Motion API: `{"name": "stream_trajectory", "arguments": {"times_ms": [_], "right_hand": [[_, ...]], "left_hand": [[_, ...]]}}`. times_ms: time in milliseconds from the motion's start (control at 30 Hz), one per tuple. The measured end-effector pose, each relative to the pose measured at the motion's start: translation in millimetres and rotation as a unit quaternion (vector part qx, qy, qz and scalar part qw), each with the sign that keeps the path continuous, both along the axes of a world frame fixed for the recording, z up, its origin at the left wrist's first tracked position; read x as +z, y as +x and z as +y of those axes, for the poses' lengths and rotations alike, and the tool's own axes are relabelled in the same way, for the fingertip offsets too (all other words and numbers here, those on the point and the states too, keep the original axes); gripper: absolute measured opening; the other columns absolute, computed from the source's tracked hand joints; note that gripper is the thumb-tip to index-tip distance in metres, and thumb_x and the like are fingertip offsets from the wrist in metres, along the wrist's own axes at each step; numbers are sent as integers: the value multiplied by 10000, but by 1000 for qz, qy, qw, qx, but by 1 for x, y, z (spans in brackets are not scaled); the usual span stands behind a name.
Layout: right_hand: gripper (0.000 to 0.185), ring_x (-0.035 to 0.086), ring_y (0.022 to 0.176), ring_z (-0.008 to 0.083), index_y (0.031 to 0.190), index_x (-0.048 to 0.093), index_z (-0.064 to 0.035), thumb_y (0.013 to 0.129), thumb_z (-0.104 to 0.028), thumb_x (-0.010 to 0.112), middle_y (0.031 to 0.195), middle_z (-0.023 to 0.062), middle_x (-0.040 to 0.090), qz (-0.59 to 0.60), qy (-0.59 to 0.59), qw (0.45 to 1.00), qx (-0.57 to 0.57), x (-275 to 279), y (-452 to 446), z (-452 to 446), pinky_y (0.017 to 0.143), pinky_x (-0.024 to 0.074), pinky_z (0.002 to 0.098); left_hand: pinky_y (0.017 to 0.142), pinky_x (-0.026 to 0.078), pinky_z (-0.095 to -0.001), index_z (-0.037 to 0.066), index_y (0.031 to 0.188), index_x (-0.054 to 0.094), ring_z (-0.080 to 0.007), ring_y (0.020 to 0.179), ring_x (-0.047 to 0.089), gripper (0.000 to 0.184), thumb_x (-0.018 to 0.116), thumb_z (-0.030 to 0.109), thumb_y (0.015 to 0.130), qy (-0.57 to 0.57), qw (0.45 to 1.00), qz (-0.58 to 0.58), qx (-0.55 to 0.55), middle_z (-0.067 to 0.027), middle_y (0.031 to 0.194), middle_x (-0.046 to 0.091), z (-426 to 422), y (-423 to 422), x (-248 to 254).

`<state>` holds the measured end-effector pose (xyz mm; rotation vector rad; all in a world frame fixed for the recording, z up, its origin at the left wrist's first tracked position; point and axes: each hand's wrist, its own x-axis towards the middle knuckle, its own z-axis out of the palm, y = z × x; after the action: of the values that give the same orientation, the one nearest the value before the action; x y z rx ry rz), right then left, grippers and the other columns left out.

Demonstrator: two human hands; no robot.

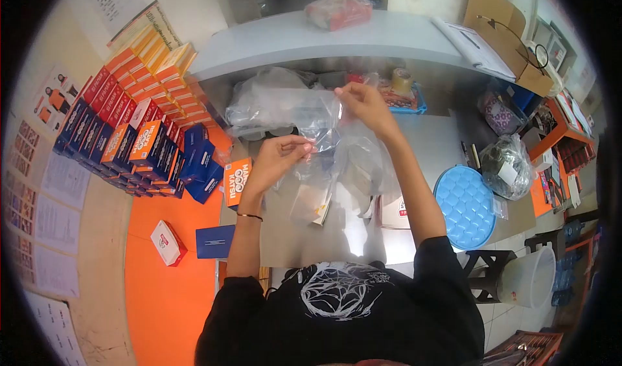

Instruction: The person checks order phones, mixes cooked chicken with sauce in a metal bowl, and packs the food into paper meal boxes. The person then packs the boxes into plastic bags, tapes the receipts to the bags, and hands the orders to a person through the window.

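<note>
A clear plastic bag (317,129) hangs between my two hands above the metal counter. My left hand (280,159) pinches it low on its left side, with thumb and fingers together. Higher up, my right hand (364,107) grips the bag's upper right edge between thumb and fingertips. More clear plastic (359,159) lies beneath and to the right, partly hidden by the bag. A pale flat item (319,205) shows near the bag's lower end. Left of my left wrist stands an orange box (234,179).
Stacked orange, red and blue boxes (139,129) rise at the left. A blue round padded stool (464,207) is at the right, near a wrapped bundle (508,166). Plastic bags (265,100) lie under the raised shelf (259,42). A white bucket (528,276) stands lower right.
</note>
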<state>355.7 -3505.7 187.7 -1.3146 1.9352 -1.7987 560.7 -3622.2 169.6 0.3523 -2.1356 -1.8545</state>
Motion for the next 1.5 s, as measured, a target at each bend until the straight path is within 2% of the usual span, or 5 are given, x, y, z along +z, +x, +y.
{"name": "stream_trajectory", "arguments": {"times_ms": [167, 500, 900, 1033, 1500], "right_hand": [[296, 551, 624, 181, 843, 564, -10, 811, -281, 679, 708, 99, 569, 267, -85, 918, -280, -7, 46, 25, 587, 448, 313], [202, 522, 617, 72, 866, 610, -16, 691, -85, 683, 756, -8, 581, -257, 45, 935, 239, -104, 98, 79, 491, 407, 207], [317, 492, 739, 122, 1099, 482, -35, 821, -83, 627, 906, 74, 473, -74, -206, 956, -197, -109, 93, 76, 583, 414, 234], [293, 389, 581, 81, 1071, 534, -63, 801, -26, 642, 629, -15, 414, 13, -80, 940, -332, -97, 36, 147, 511, 341, 223], [168, 472, 721, 134, 772, 551, -39, 842, -157, 647, 791, 65, 498, 46, -73, 935, -345, -104, 2, 160, 635, 385, 236]], "left_hand": [[668, 483, -215, -27, 957, 638, -98, 810, 614, 195, 647, 106, 815, -48, 983, -73, 161, -77, 870, 665, 3, -8, -18], [749, 461, -250, -1, 1026, 594, -127, 805, 583, 413, 750, 32, 645, -176, 973, -117, -88, -17, 817, 611, 46, 20, -50], [847, 438, -324, 22, 1087, 565, -206, 985, 536, 227, 545, 114, 881, -374, 892, 78, 241, -117, 1065, 554, 27, -12, -202], [716, 426, -239, 3, 942, 575, -104, 761, 512, 131, 597, 119, 884, 261, 904, 150, 303, -26, 832, 560, 21, 15, -82], [542, 425, -240, 7, 883, 662, -93, 659, 571, 372, 436, 287, 974, -193, 921, 45, 335, -43, 744, 645, 8, 45, -75]]}}
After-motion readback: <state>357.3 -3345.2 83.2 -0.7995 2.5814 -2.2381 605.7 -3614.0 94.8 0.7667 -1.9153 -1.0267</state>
